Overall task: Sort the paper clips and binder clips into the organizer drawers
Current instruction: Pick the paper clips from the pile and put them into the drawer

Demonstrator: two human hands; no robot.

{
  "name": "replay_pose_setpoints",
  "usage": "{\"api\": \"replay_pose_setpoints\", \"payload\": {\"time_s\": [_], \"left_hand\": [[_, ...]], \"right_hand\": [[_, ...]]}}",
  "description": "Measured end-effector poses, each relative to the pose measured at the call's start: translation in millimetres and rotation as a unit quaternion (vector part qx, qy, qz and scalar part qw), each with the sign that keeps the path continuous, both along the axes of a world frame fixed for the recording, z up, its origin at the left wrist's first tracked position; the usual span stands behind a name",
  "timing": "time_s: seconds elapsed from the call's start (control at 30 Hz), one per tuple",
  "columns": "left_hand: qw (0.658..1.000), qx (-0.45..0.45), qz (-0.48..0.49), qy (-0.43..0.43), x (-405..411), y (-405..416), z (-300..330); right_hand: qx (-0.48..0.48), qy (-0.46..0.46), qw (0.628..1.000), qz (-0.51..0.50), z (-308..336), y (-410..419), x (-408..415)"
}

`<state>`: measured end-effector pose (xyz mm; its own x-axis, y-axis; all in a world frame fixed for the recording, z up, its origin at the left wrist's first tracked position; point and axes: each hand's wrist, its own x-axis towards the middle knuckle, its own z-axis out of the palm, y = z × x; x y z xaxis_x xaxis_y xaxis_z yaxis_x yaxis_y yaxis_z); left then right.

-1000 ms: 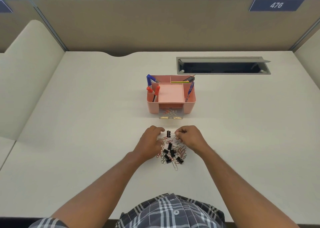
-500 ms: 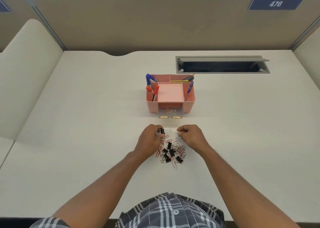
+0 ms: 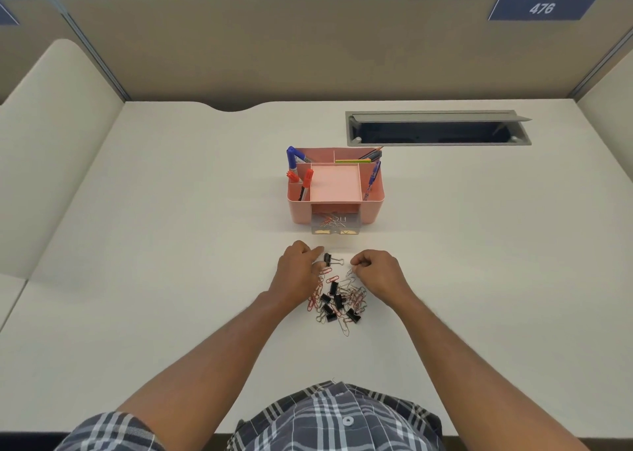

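Note:
A pile of pink and silver paper clips and several black binder clips [image 3: 339, 301] lies on the white desk between my hands. My left hand [image 3: 299, 274] pinches one black binder clip [image 3: 328, 259] at the pile's far edge, its wire handles pointing right. My right hand [image 3: 378, 272] is curled, its fingertips pinched on a thin silver paper clip [image 3: 349, 273] just above the pile. Beyond them stands the pink organizer [image 3: 373, 207]. Its clear lower drawer [image 3: 336, 226] is pulled out and holds some paper clips.
Markers, pens and pencils stand in the organizer's side and back compartments [image 3: 297, 173]. A grey cable hatch [image 3: 438, 128] is open in the desk at the back right. Beige partition walls enclose the desk on three sides.
The black binder clip went from between both hands into my left hand's pinch. My right hand drew back to the right with a paper clip.

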<state>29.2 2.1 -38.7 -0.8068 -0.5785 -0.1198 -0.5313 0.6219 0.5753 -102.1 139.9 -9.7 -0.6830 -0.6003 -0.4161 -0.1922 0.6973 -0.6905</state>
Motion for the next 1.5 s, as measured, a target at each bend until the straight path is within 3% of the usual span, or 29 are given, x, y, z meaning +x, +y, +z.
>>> {"api": "replay_pose_setpoints", "payload": {"time_s": [0.27,0.57,0.87,1.07,1.5], "left_hand": [[0.999,-0.022,-0.036,0.008,31.5,-3.5,-5.1],[0.998,-0.037,-0.04,-0.015,22.0,0.3,-1.5],[0.997,-0.03,-0.038,-0.06,17.2,2.6,1.7],[0.996,-0.015,-0.04,-0.076,10.0,3.2,8.5],[0.995,0.093,0.022,-0.029,13.0,7.0,13.1]], "right_hand": [[-0.066,0.003,0.998,0.023,-4.8,-5.0,17.8],[0.025,0.172,0.966,0.193,-9.6,-17.8,28.0],[0.045,0.247,0.918,0.305,-12.8,-20.3,22.5],[0.065,0.237,0.92,0.306,-12.8,-22.7,21.8],[0.065,0.175,0.937,0.295,-8.0,-15.4,18.5]]}}
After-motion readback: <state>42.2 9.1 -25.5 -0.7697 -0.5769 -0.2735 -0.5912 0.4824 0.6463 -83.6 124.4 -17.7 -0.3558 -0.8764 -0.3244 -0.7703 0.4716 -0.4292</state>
